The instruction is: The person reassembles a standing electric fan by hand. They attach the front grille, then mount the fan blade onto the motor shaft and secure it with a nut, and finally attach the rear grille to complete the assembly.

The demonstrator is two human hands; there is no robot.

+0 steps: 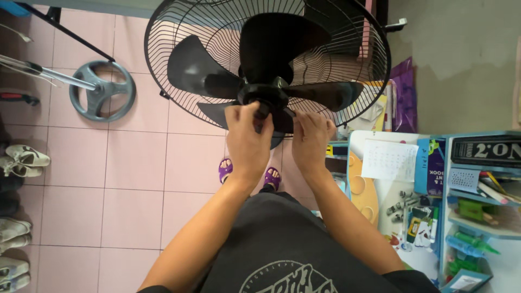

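Hands met mid-frame on the black plastic fan hub (264, 96): left hand (248, 142) clenched round its front cap, nearest; right hand (310, 142) pinched just right, behind the black blades (282, 40).

Pink tiled floor (130, 179), grey round stand base (102, 90), pale shoes (24, 157) along left edge

We're inside a home, a lived-in room: glossy pink square floor tiles (108, 179), worn pale shoes (24, 157) lined along the left edge, and a light-blue child's study desk (358, 142) at the right, its shelves crammed with books (434, 168), markers (469, 244) and stickers. Purple slippers (225, 170) on bare feet, very domestic.
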